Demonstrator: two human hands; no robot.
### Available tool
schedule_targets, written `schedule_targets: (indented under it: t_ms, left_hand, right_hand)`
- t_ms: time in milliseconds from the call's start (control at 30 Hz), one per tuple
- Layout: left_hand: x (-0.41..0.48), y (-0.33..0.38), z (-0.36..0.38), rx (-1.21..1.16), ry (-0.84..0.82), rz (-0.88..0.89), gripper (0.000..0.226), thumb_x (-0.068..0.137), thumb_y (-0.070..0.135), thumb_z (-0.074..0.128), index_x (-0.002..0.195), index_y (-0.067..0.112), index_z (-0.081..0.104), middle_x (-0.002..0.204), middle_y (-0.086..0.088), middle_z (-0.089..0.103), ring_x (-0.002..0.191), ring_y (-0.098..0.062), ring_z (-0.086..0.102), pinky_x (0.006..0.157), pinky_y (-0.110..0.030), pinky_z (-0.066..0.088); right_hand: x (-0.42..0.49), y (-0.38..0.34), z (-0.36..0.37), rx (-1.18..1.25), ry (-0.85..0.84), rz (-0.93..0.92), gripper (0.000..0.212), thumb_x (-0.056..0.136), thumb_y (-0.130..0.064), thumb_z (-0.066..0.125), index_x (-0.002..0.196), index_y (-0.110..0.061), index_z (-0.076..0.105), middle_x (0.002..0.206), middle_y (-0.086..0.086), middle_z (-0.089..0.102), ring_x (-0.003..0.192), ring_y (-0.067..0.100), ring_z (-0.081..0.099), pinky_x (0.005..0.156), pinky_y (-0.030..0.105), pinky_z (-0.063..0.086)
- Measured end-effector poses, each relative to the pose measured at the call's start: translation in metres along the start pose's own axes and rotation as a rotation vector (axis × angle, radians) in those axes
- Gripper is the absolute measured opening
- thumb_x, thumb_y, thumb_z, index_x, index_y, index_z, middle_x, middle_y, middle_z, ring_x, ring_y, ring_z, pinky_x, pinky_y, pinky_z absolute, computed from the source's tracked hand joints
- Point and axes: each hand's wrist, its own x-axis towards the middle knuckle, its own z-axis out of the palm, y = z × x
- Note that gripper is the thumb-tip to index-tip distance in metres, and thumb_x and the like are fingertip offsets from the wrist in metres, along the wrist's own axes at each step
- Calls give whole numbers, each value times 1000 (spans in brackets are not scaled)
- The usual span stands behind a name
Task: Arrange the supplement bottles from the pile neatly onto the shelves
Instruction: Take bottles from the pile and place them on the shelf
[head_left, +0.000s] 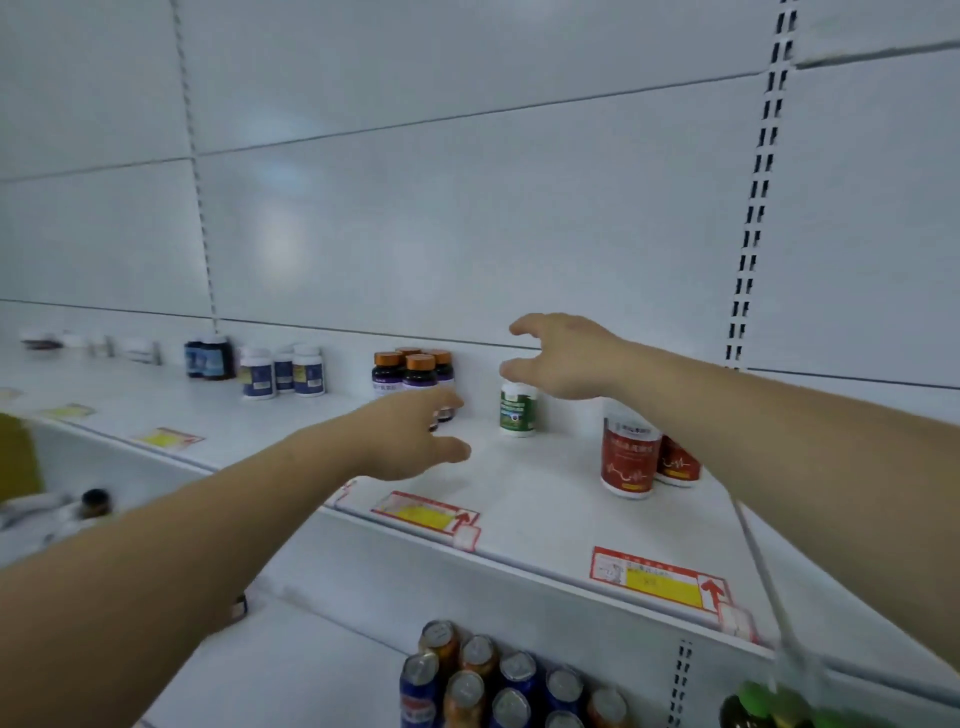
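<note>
A white shelf (519, 499) runs across the middle of the head view. Against its back wall stands a cluster of dark bottles with orange caps (413, 369). My left hand (410, 436) reaches in just in front of them, fingers spread, holding nothing. A white bottle with a green label (518, 408) stands alone to the right. My right hand (566, 358) hovers just above it, fingers apart and empty. Two red-labelled bottles (631, 457) stand further right, partly behind my right forearm.
Further left on the shelf stand white bottles with blue labels (283, 371), dark blue bottles (208, 357) and blurred items. Price tags (660, 579) line the shelf's front edge. Drink cans (483, 680) fill the lower shelf. Green caps (763, 699) show at bottom right.
</note>
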Motion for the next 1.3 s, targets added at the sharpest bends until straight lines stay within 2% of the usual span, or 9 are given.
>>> schedule_targets:
  t_ms: [133,267,333,433,500,667,900,1033,1300]
  left_hand:
    - [-38,-83,-29,68,53,-75,59,89,49,56,141,32,36,149,4,38,128,-18,43,102,-30,34]
    - [-79,-186,-60,82,67,-206,58,89,49,56,141,32,37,148,4,39,128,-17,42,102,-29,33]
    - [-99,-239,-75,80,56,-269,58,89,48,57,141,33,36,147,4,40,124,-17,47,98,-28,35]
    - [-124,-320,-92,84,44,-365,60,87,50,58,140,33,37,140,0,47,115,-19,54,96,-30,42]
    - [-139,-373,-98,94,28,-416,62,85,53,58,140,34,37,141,0,46,120,-19,51,100,-35,43]
    - [-166,-484,-98,44,-58,-524,59,88,47,58,140,30,38,146,2,42,126,-18,46,104,-32,38]
    - [-150,-627,-78,-29,-101,-614,61,86,46,61,140,27,40,146,2,40,128,-17,43,106,-32,37]
    - [-113,-700,-72,-32,-117,-638,61,87,47,60,141,26,39,148,2,37,131,-18,40,109,-34,35]
    - [-56,-834,-84,-63,-171,-676,61,87,50,57,141,29,38,149,2,37,132,-20,41,108,-38,36]
  right_hand:
    - [42,-87,44,-35,-64,-135,55,90,-49,53,136,-20,44,141,4,47,115,24,47,88,31,37]
    - [83,-195,94,-16,-120,-260,63,91,-51,51,146,-23,35,148,3,39,128,24,42,95,32,35]
    - [105,-254,121,2,-139,-326,64,91,-52,51,145,-23,35,146,4,42,126,25,43,96,34,37]
    - [134,-342,160,62,-173,-396,66,91,-53,50,147,-24,32,152,2,35,134,24,38,102,34,35]
    - [149,-397,187,126,-203,-443,66,92,-52,51,148,-24,32,153,2,33,135,24,37,104,34,34]
    - [187,-501,268,196,-327,-514,65,91,-52,52,146,-23,34,151,6,36,133,27,40,104,37,37]
    - [259,-555,400,169,-460,-474,55,91,-46,53,139,-23,43,137,7,50,118,27,50,85,31,38]
    - [318,-567,460,192,-536,-373,59,93,-45,53,145,-23,36,145,5,44,126,27,46,94,30,38]
    - [428,-616,532,174,-604,-273,56,94,-46,51,140,-15,42,144,11,45,128,29,45,99,32,38]
